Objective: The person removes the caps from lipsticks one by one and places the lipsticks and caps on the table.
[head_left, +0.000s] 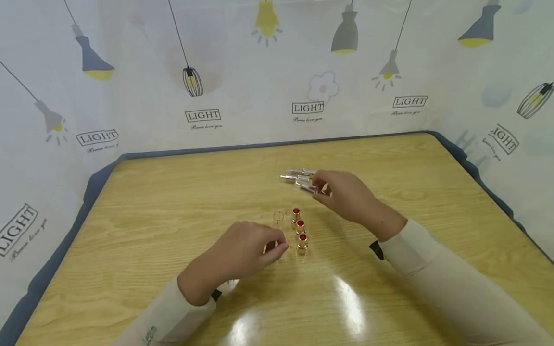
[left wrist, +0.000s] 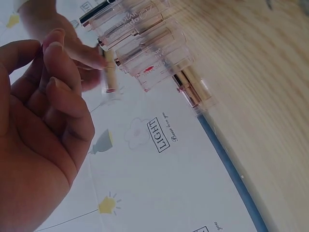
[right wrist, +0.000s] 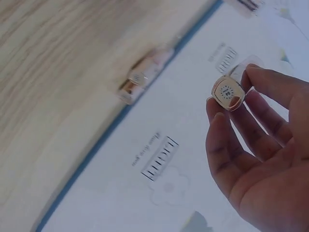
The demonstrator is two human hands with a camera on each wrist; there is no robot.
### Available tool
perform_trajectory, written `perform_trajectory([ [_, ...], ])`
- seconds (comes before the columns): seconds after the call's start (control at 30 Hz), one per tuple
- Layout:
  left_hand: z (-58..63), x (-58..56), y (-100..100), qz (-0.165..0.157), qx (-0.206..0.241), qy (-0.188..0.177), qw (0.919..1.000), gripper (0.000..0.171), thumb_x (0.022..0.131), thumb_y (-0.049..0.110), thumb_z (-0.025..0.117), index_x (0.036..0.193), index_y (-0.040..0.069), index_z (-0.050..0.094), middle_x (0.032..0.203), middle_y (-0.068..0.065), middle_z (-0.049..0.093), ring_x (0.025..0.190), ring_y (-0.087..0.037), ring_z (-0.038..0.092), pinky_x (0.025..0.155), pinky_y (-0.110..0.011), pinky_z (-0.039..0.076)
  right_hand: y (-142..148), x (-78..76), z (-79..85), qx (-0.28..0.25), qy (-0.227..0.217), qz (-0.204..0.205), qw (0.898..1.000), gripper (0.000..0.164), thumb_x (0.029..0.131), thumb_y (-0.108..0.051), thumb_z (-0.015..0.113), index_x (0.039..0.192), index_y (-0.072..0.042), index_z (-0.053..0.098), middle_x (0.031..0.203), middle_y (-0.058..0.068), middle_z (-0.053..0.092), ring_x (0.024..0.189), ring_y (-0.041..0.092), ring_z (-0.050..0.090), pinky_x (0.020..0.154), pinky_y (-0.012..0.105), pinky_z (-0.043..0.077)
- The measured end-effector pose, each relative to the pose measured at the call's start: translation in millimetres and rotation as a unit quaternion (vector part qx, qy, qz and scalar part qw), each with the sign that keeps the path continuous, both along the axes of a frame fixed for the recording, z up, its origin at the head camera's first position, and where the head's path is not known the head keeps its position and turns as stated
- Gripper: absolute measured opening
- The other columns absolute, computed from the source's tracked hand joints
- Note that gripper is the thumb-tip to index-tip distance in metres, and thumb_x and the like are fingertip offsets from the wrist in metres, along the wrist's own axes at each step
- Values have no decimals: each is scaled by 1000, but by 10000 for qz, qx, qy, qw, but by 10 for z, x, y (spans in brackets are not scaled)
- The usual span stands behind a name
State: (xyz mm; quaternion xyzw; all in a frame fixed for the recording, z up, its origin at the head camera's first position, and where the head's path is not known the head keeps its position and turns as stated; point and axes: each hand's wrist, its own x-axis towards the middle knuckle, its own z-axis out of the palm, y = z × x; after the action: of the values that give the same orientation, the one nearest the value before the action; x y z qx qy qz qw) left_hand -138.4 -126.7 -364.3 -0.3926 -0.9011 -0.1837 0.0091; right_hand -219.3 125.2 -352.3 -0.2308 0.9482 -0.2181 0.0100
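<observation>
A wooden table [head_left: 151, 202] carries everything. Toward its near edge the left hand [head_left: 246, 247] is released, fingers loosely curled; nearer the far edge, the right hand [head_left: 344, 197] grasps a clear-cased tube [right wrist: 226, 93] between thumb and fingers. Two similar tubes [head_left: 294, 178] lie beside it; three red-topped gold tubes [head_left: 302, 242] stand just beside the left hand

Table [head_left: 182, 202]: yellow-brown wood grain. Edging [head_left: 98, 178] round table: dark blue. Backdrop [head_left: 259, 86] behind table: white, printed lamps [head_left: 267, 19] in grey, blue, yellow; black LIGHT lettering [head_left: 308, 107]. Standing tubes [head_left: 302, 243] on table: red tops, gold bodies. Held tube [right wrist: 227, 93], toward table's rear: gold end, dark stamp. Sleeves [head_left: 454, 283] over table: cream.
</observation>
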Motion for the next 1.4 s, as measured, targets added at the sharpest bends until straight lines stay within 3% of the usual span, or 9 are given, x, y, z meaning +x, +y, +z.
perform_trajectory([
  [0.23,44,-12,-3,53,18,228,9997,17,100,27,60,88,23,72,70,17,62,54,6,46,54,-17,41,102,366,210,-398,711,88,9966,17,93,-20,72,108,-14,67,98,-2,72,86,14,67,73,35,54],
  [0.47,28,-5,-9,146,14,239,9996,18,100,28,61,91,22,75,72,16,65,56,7,48,54,-16,42,46,660,178,-588,1129,667,9896,19,88,-17,78,105,-14,69,95,-5,71,81,7,64,71,29,54],
  [0.63,74,-3,-3,526,-22,467,9975,17,98,36,62,101,23,73,70,16,63,50,4,43,49,-17,37,-12,774,130,-660,1206,944,9860,20,88,-17,78,105,-15,68,96,-5,71,81,7,64,70,28,54],
  [0.77,118,26,4,982,220,608,9931,33,92,49,66,111,22,67,69,14,62,45,3,37,46,-18,34,-38,841,93,-683,1186,1051,9850,21,87,-17,79,105,-15,69,95,-6,70,80,6,62,70,25,53],
  [0.83,116,36,4,1043,429,698,9912,38,89,51,69,113,21,65,70,13,64,44,3,35,45,-18,33,-58,877,91,-692,1190,1146,9838,21,86,-17,80,105,-15,69,93,-7,69,79,5,61,69,24,52],
  [0.97,81,42,3,689,713,892,9911,40,86,49,75,112,20,66,80,11,67,46,4,36,45,-15,33,-97,942,110,-636,1159,1429,9809,21,86,-18,80,105,-16,69,92,-8,67,79,4,60,68,22,51],
  [1.13,21,51,7,133,978,1124,9888,29,86,41,78,104,20,69,87,9,66,49,6,37,47,-12,34,-104,984,104,-574,1122,1615,9788,21,88,-22,79,106,-17,69,90,-8,66,79,6,59,69,21,50],
  [1.4,55,53,37,-134,1207,1414,9825,24,86,37,79,100,19,72,83,10,69,50,6,36,48,-11,32,-67,985,115,-669,993,1541,9808,23,87,-24,80,107,-18,69,95,-9,69,82,4,62,71,23,53],
])
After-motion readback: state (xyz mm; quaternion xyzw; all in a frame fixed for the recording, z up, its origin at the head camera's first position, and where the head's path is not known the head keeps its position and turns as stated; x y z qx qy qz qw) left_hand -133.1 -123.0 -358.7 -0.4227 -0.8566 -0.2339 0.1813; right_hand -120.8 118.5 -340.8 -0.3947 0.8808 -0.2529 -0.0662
